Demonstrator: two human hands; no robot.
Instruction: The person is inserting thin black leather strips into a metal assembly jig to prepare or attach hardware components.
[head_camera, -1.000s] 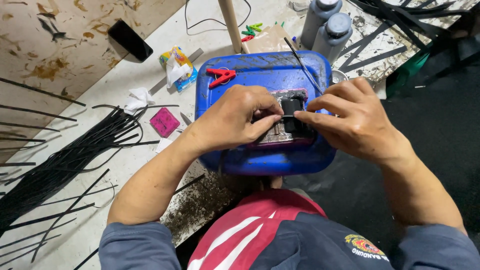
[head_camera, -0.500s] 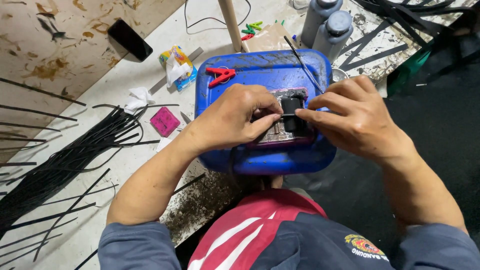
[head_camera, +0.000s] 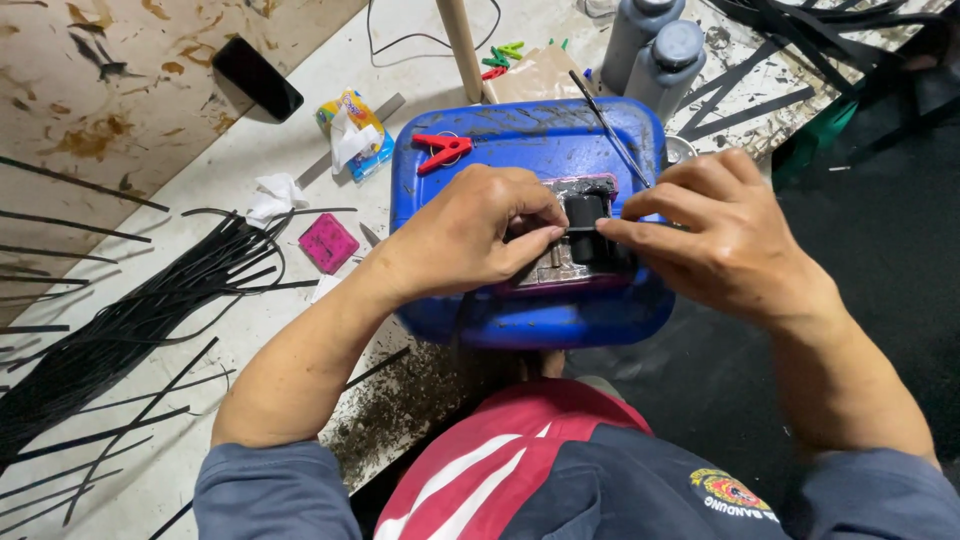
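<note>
Blue plastic forms the upturned container (head_camera: 530, 150) under both hands, its flat top serving as a work surface close in front of the person's body. The left hand (head_camera: 470, 235) lies curled on it, thumb and forefinger pinched together on the near end of a thin black strip (head_camera: 582, 230). The right hand (head_camera: 715, 235) meets it from the other side, fingertips closed on the same strip, so the two hands nearly touch. Directly beneath and between the fingertips sits a small black block (head_camera: 588, 232) on a worn metal plate with a pink edge (head_camera: 570, 270); how the strip joins the block cannot be told, since the fingers cover it.

Beyond the left hand, on the far part of the container top, lies a red clip (head_camera: 442, 150). A thin dark rod (head_camera: 610, 130) slants across the top just beyond the right hand's knuckles. Farther off behind the container stand two grey bottles (head_camera: 655, 50) and an upright wooden stick (head_camera: 460, 45).

Out to the left of the left forearm, on the pale, stained table (head_camera: 250, 130), are a pink square pad (head_camera: 329, 242), a crumpled white tissue (head_camera: 275, 195), a yellow and blue packet (head_camera: 352, 130) and a black phone (head_camera: 257, 78). A thick bundle of long black strips (head_camera: 120, 320) spreads well to the left.
</note>
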